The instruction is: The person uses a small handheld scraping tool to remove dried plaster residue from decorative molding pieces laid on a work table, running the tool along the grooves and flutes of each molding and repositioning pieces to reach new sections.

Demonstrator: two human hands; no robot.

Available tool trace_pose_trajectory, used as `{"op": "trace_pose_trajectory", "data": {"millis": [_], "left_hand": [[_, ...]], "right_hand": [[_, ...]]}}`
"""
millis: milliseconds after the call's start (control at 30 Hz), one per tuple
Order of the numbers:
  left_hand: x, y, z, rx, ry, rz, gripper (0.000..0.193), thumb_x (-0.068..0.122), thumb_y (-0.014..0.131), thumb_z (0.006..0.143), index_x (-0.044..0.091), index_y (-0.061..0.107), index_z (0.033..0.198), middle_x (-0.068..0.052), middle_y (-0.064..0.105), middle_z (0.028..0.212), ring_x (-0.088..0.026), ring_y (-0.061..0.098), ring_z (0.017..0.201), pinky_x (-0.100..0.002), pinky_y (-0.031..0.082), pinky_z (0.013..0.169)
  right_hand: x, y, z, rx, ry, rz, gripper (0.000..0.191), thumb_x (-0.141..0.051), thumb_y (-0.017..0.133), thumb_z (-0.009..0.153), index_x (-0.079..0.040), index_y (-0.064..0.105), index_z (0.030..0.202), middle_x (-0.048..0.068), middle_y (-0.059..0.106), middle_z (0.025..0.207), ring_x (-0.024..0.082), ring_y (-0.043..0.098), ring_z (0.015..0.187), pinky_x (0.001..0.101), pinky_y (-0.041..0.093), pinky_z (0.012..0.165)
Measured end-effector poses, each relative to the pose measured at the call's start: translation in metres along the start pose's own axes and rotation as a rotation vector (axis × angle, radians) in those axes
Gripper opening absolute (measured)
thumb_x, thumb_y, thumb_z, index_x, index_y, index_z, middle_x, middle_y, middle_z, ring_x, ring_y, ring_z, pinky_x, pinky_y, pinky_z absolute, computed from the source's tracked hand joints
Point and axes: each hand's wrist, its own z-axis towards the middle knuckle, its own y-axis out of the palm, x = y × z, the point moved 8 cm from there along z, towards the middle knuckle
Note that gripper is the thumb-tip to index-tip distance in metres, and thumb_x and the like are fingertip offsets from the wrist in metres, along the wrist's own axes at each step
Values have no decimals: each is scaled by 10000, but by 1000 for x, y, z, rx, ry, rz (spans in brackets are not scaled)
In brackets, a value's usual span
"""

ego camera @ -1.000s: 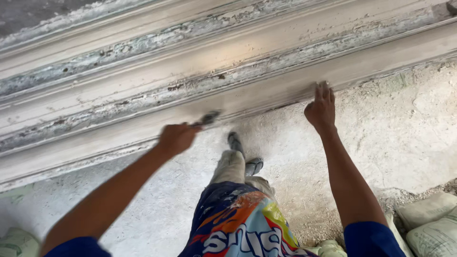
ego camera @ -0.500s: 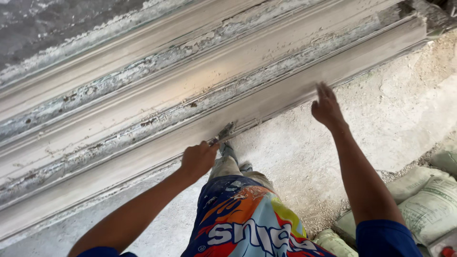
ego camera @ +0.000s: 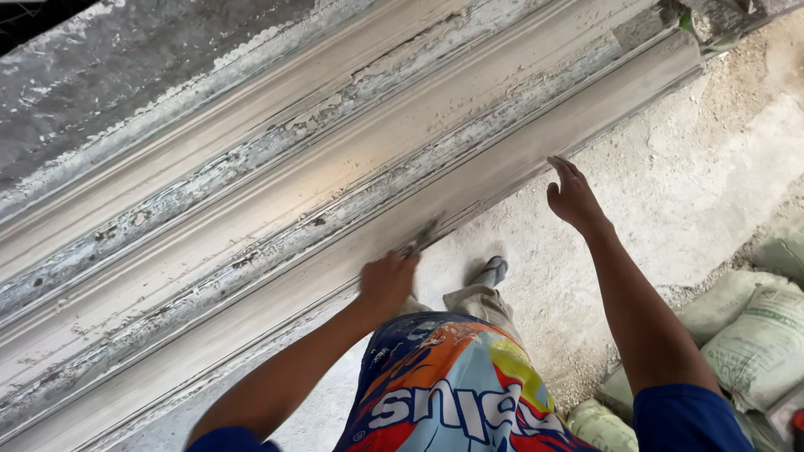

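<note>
My left hand (ego camera: 387,283) grips a small metal scraping tool (ego camera: 421,238), its blade pressed against the lower edge of a long grey moulded plaster beam (ego camera: 276,192). My right hand (ego camera: 574,197) rests flat with fingers spread, touching the same lower edge of the beam further to the right. The beam runs diagonally across the view with several ridges and grooves, rough and flaking in places.
Below is a dusty concrete floor (ego camera: 670,176) with my foot in a grey shoe (ego camera: 491,271). Pale filled sacks (ego camera: 754,335) lie stacked at the lower right. The beam's end (ego camera: 678,42) stops near rubble at the top right.
The view has shifted along the beam toward its right end. My left hand with the tool has slid along the lower edge; my right hand stays flat on it.
</note>
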Motion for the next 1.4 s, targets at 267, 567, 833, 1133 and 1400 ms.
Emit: {"op": "trace_pose_trajectory", "data": {"millis": [267, 567, 833, 1133, 1400], "left_hand": [[74, 3, 94, 132, 58, -41, 205, 175, 564, 992, 130, 728, 1105, -169, 697, 812, -361, 710, 688, -525, 545, 563], [108, 21, 149, -76, -82, 99, 347, 225, 496, 1006, 266, 674, 1302, -154, 671, 776, -287, 676, 540, -465, 522, 434], [127, 15, 169, -128, -168, -11, 303, 272, 554, 1011, 284, 683, 1285, -66, 686, 759, -177, 624, 512, -351, 504, 419], [219, 32, 273, 60, -12, 26, 241, 161, 578, 939, 158, 705, 1144, -125, 683, 798, -297, 702, 650, -485, 533, 498], [241, 43, 312, 20, -57, -122, 172, 178, 570, 931, 69, 699, 966, -184, 675, 724, -381, 681, 619, -556, 522, 499]], "right_hand": [[71, -48, 36, 173, -131, -4, 588, -100, 559, 975, -62, 428, 1546, 259, 321, 1622, 462, 302, 1499, 536, 319, 1212], [138, -130, 113, 92, -178, -103, 686, -131, 571, 966, -65, 325, 1604, 281, 198, 1670, 513, 192, 1519, 565, 259, 1221], [152, -140, 137, 134, -386, -271, 729, -133, 568, 937, 48, 305, 1593, 300, 314, 1634, 401, 246, 1561, 487, 195, 1304], [185, -153, 145, 71, -346, -203, 621, -35, 544, 892, 12, 459, 1506, 209, 465, 1575, 377, 385, 1470, 435, 308, 1225], [208, -156, 159, -20, -231, -164, 708, 66, 474, 836, -3, 436, 1540, 191, 542, 1478, 380, 448, 1400, 445, 376, 1182]]}}
